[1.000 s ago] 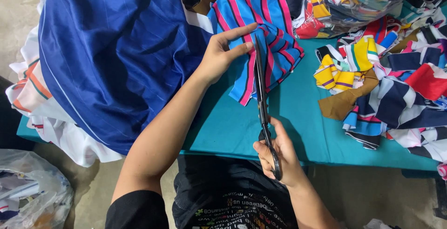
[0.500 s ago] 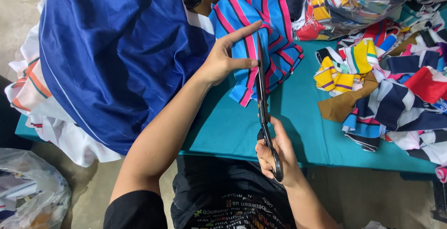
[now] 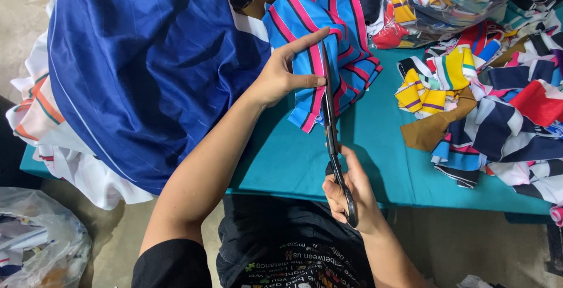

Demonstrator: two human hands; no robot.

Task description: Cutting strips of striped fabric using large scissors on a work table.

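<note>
Since the earlier frame, the scissors (image 3: 332, 125) have gone further up into the striped cloth (image 3: 328, 42), which lies on the teal table (image 3: 387, 165) just right of the blue garment (image 3: 146, 71). Your left hand (image 3: 281, 77) is clamped on the cloth at the blades, so keep it taut and those fingers off the cutting line. Your right hand (image 3: 352, 191) is closed around the handles; follow one stripe with long strokes.

Blue-pink striped cloth (image 3: 340, 48) bunched on table, black scissors (image 3: 331, 124) cutting in
</note>
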